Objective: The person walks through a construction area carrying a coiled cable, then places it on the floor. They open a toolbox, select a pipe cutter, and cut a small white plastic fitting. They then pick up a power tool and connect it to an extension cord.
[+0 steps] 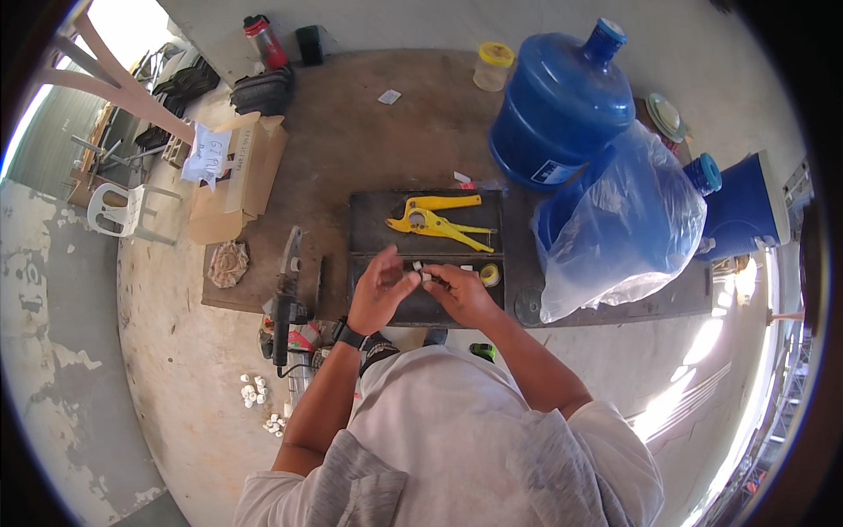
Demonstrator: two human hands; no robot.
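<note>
— What's along the back of your bench?
— A big blue water jug (562,105), a clear plastic bag (628,233) over another, and a yellow-lidded jar (493,67).
— And to your left?
— An open cardboard box (239,176); white plastic chair (123,211) beyond; yellow pipe cutter (435,221) ahead.

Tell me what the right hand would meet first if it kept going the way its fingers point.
Probably the left hand. The right hand points leftward across the dark tray, pinching a small white fitting between both hands' fingers. Depth is unclear.

Cutter (436,221) on tray (369,220); tape roll (490,275) probably right; bottle (562,105) behind.
</note>
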